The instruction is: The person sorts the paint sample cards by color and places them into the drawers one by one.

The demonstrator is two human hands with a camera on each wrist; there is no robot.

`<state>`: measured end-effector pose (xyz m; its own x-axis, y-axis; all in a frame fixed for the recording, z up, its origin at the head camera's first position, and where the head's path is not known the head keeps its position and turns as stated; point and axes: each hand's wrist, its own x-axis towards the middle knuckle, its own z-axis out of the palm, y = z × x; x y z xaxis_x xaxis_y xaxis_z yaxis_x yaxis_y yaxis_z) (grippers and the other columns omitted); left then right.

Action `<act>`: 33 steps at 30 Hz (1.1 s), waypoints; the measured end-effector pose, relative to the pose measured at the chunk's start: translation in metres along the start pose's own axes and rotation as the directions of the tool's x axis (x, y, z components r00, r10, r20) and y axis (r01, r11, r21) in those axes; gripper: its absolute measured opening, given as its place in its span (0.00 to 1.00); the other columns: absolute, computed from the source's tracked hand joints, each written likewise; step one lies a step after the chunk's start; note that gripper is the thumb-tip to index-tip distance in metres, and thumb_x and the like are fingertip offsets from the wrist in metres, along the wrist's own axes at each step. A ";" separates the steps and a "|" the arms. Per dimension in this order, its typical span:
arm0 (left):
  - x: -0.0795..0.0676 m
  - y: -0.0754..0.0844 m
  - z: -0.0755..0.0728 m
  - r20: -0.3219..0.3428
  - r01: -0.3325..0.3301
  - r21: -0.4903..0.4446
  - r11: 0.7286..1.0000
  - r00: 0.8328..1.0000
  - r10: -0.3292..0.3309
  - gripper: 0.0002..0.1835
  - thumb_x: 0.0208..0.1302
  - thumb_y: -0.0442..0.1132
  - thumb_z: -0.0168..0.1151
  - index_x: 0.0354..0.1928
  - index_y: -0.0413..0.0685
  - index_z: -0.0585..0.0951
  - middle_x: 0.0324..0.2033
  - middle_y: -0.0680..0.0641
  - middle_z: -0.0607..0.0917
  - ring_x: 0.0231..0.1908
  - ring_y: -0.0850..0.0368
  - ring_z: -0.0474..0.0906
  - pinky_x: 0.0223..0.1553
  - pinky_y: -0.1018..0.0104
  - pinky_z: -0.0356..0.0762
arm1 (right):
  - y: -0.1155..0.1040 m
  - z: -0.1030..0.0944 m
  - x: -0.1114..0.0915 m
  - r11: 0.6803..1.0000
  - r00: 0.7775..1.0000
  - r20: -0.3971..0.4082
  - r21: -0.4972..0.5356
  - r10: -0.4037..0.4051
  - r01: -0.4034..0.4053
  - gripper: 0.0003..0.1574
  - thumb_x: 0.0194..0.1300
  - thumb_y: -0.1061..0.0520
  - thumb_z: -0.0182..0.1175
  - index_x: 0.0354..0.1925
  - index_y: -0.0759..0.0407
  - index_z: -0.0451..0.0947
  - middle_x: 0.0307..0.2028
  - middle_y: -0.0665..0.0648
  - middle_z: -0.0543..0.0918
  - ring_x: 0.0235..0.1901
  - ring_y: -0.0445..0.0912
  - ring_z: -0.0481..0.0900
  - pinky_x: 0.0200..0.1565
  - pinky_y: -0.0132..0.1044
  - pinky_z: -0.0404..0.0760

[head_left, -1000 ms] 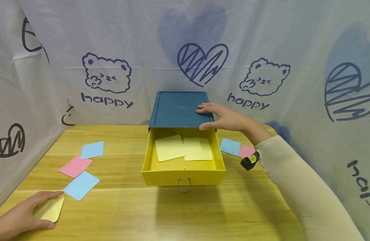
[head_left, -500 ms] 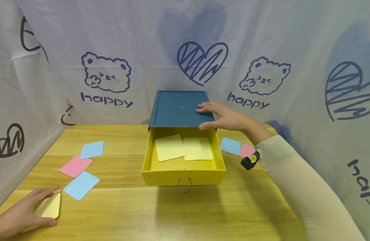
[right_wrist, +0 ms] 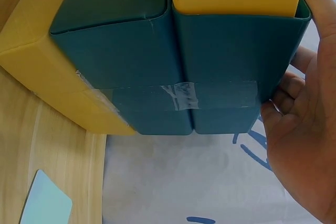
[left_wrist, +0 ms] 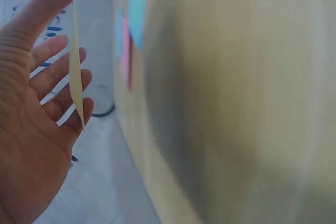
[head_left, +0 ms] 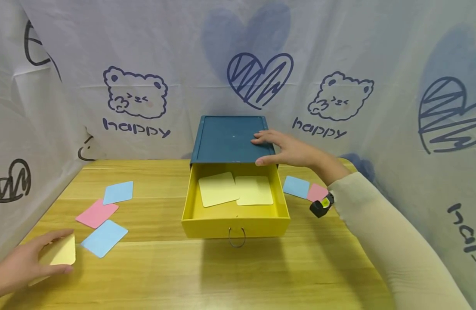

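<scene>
In the head view, my left hand pinches a yellow card by its edges at the lower left. The left wrist view shows that card edge-on between thumb and fingers, held over the tabletop. A blue drawer box stands at the back centre, its yellow drawer pulled out with two yellow cards lying inside. My right hand rests on the box's right top edge, fingers spread on the lid. In the right wrist view, two dark teal casings are taped together under that hand.
Two blue cards and a pink card lie on the left of the wooden table. Right of the drawer are another blue card and a pink one, partly behind the wrist camera. A printed curtain encloses the table.
The left hand has lifted the yellow card off the table, moving up slightly and tilting it. The right hand stays on the box, and the drawer has not moved.
</scene>
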<state>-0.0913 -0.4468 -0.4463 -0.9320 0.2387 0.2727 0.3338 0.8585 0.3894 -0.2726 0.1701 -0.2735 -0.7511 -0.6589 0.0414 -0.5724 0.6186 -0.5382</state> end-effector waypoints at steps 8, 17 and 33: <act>0.028 0.030 -0.022 -0.019 -0.110 -0.129 0.985 0.994 0.109 0.40 0.41 0.39 0.82 0.61 0.50 0.77 0.57 0.70 0.73 0.56 0.88 0.56 0.51 0.92 0.49 | -0.001 0.000 -0.001 1.000 1.000 0.001 0.001 0.014 -0.014 0.46 0.61 0.34 0.64 0.71 0.49 0.65 0.74 0.50 0.54 0.74 0.50 0.46 0.71 0.56 0.47; 0.058 0.075 -0.042 -0.001 -0.059 -0.152 0.987 0.998 0.060 0.38 0.46 0.41 0.80 0.62 0.59 0.76 0.58 0.67 0.72 0.57 0.84 0.59 0.50 0.90 0.51 | -0.001 -0.001 -0.001 1.000 1.000 0.003 0.008 0.019 -0.019 0.46 0.61 0.34 0.64 0.71 0.48 0.65 0.74 0.51 0.54 0.74 0.50 0.45 0.71 0.56 0.47; 0.127 0.175 -0.054 0.056 -0.277 -0.093 0.956 0.957 0.283 0.35 0.51 0.48 0.77 0.63 0.57 0.77 0.61 0.51 0.77 0.59 0.49 0.71 0.54 0.62 0.68 | -0.002 0.000 0.001 1.000 1.000 -0.001 0.005 0.018 -0.018 0.45 0.61 0.34 0.65 0.71 0.49 0.66 0.74 0.50 0.55 0.74 0.50 0.46 0.70 0.57 0.48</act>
<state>-0.1440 -0.2909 -0.2958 -0.8058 0.4968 0.3222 0.5907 0.7125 0.3787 -0.2716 0.1683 -0.2725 -0.7612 -0.6477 0.0323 -0.5573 0.6280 -0.5432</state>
